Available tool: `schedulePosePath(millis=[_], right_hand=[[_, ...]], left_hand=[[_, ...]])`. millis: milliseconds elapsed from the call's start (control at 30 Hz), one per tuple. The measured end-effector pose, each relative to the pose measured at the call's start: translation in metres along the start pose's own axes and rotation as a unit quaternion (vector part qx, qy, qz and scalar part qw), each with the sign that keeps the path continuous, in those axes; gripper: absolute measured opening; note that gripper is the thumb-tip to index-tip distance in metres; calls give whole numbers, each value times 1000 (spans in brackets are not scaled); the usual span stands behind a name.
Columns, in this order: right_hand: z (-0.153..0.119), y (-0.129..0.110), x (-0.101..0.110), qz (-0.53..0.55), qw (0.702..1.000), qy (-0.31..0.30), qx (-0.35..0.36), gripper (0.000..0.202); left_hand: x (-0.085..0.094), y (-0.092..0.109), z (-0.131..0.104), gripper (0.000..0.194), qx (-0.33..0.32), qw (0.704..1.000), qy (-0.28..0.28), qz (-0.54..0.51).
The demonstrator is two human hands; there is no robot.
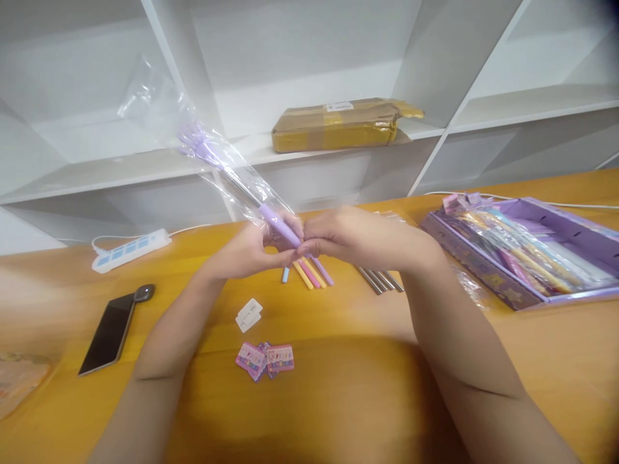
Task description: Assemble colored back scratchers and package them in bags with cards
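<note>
A purple-handled tool (278, 224) with a metal rod and a purple bristle-like head slants up to the left inside a clear plastic bag (149, 96). My left hand (251, 248) is closed round its lower handle. The fingers of my right hand (331, 235) pinch at the handle's bottom end, touching my left fingers. Below and behind the hands, yellow, pink, purple and blue sticks (309, 273) lie on the table (338, 322). Several metal rods (380, 281) lie under my right wrist. Small white labels (249, 315) and pink-purple cards (264, 359) sit nearer me.
At the right stands a purple box (488, 267) holding wrapped colourful items. On the left are a power strip (131, 250), a phone (107, 334) and a small black object (144, 293). A taped carton (338, 129) rests on the shelf behind.
</note>
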State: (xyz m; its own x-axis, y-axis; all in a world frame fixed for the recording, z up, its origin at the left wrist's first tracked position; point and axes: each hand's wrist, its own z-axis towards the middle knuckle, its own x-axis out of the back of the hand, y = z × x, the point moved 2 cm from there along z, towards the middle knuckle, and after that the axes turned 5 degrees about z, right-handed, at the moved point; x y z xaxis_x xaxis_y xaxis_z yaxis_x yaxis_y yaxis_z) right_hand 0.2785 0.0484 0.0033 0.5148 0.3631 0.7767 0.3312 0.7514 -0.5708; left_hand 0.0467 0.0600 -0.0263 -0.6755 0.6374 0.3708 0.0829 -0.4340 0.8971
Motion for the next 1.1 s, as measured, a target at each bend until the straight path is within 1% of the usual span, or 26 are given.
schedulePosePath(millis=[200,467,600,767,1100], right_hand=[[-1,0,1,-10,1000,-7,-5,46],[-2,1,1,-14,1000,-16,-5,45],[-2,0,0,1,1000,-20,-4,46],[-2,1,1,19,1000,-23,-4,46],[-2,5,-1,23,999,-36,-20,56]], left_hand=[[1,-2,0,32,-1,1000,6,12],[1,-4,0,30,-5,1000,-9,5],[0,-3,1,31,-8,1000,-13,3],[2,-1,0,28,0,999,-7,35],[1,-1,3,28,-13,999,-14,29]])
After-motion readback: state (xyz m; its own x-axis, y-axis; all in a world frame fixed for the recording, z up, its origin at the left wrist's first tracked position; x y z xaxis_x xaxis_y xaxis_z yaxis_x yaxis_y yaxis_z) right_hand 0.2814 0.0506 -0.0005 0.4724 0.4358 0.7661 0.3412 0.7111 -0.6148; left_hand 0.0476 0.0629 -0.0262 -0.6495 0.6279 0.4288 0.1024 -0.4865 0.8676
